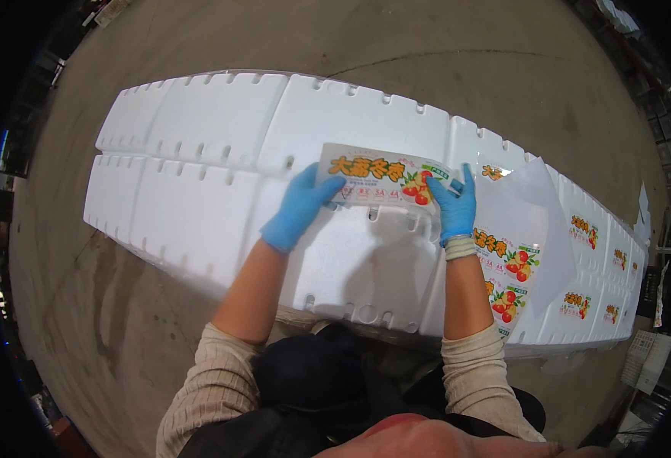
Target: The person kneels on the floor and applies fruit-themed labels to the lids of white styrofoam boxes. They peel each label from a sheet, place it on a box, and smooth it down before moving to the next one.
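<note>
Both hands wear blue disposable gloves. My left hand [307, 203] pinches the left end of a printed fruit label [378, 174] between thumb and fingers. At the label's right end, my right hand [454, 200] grips it, thumb on the front. The label is stretched between the hands over the white foam boxes [364, 246]; whether it touches them I cannot tell. Beside my right forearm lie printed label sheets [521, 229] with several fruit designs, and a plain white backing sheet [553, 252] overlaps them.
White foam boxes stand in two long rows. Those at the right carry fruit labels [584, 232]; the left ones [192, 200] show plain tops. Concrete floor [370, 34] surrounds the rows. White crates [647, 358] and dark stacked things stand at the right rim.
</note>
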